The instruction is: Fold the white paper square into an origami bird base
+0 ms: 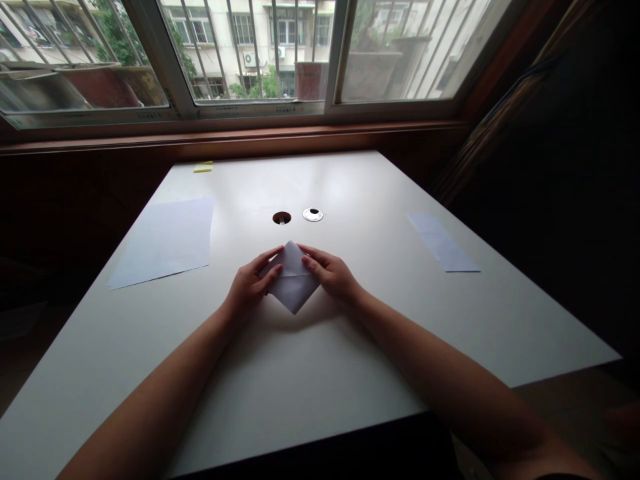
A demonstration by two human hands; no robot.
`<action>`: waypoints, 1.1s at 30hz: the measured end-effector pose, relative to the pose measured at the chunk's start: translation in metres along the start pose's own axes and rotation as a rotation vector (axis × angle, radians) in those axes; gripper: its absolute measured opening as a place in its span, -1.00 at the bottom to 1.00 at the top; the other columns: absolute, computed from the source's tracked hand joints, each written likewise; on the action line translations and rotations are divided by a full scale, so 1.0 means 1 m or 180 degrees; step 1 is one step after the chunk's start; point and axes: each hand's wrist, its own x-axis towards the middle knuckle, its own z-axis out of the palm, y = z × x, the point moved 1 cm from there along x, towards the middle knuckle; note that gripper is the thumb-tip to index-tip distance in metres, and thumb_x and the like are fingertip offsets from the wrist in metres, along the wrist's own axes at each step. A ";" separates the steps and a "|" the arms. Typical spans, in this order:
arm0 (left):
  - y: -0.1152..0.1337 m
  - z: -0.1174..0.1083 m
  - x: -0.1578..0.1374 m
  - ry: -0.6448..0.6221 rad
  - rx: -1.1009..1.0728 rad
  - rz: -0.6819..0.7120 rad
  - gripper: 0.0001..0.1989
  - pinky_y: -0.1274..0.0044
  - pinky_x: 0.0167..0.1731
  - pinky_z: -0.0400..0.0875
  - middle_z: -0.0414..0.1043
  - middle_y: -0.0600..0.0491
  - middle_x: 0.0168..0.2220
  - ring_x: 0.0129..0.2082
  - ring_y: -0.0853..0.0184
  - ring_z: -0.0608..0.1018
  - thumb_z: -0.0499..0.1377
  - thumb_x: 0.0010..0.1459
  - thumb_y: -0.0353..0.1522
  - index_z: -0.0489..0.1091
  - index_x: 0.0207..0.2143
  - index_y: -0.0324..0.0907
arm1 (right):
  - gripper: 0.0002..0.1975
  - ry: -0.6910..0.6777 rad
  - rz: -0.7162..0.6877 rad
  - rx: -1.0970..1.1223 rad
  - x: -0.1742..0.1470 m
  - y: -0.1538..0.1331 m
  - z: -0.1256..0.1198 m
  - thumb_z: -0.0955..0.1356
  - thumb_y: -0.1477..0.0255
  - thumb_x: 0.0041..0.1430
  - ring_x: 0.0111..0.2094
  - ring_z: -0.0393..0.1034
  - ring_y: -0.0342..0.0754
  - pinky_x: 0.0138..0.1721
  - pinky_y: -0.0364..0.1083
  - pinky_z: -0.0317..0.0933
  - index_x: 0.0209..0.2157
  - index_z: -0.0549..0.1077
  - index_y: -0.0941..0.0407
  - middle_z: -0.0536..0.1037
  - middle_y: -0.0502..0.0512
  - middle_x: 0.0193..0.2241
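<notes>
Between my two hands is a folded sheet of white paper (294,288), shaped like a diamond with one corner pointing toward me and a crease running across its middle. My left hand (253,277) pinches its left side, thumb on top and fingers behind. On the right side, my right hand (331,270) grips it the same way, thumb on the face of the paper. The paper appears slightly raised, with a shadow below it on the white table (300,387). What lies behind the paper is hidden.
Flat on the left of the table is a larger white sheet (165,243). A narrow paper strip (443,241) lies at the right. Beyond my hands are a round cable hole (282,218) and a metal ring cover (313,215). Yellow sticky notes (203,167) sit near the far edge.
</notes>
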 end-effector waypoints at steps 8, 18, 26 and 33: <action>0.000 -0.002 0.001 0.0086 0.0248 0.0110 -0.53 0.64 -0.41 0.38 0.53 -0.01 -0.07 -0.33 0.36 0.51 0.20 0.22 -0.19 0.38 0.16 -0.09 | -0.33 -0.0168 0.0115 0.0207 0.000 -0.002 0.004 0.51 0.21 0.01 0.03 0.43 0.12 -0.01 0.03 0.35 0.17 0.38 -0.04 0.52 0.11 0.05; -0.001 -0.001 0.000 0.0181 -0.0051 0.0004 -0.51 0.67 -0.61 0.25 0.34 0.15 -0.47 -0.61 0.50 0.33 0.21 0.22 -0.17 0.36 0.17 -0.09 | -0.31 -0.0250 0.0417 0.0766 0.002 0.001 0.004 0.51 0.21 -0.01 -0.18 0.49 0.05 -0.24 -0.05 0.36 0.16 0.36 0.04 0.59 0.12 -0.19; -0.002 -0.004 0.004 0.0627 -0.0536 -0.0102 -0.51 0.67 -0.69 0.16 0.18 0.21 -0.56 -0.63 0.51 0.25 0.26 0.18 -0.14 0.38 0.11 -0.13 | -0.33 -0.0099 0.0445 0.0694 0.003 0.002 -0.002 0.52 0.22 -0.02 -0.52 0.25 -0.17 -0.44 -0.15 0.17 0.14 0.38 0.04 0.31 -0.16 -0.58; -0.012 -0.007 0.011 0.0682 -0.1219 -0.0240 -0.26 0.67 -0.59 0.28 0.31 0.23 -0.55 -0.61 0.50 0.36 0.34 0.09 -0.16 0.15 0.24 -0.16 | -0.35 0.0022 0.0488 0.0827 0.004 0.002 -0.006 0.52 0.20 -0.03 -0.50 0.29 -0.15 -0.41 -0.12 0.21 0.10 0.41 0.06 0.38 -0.12 -0.53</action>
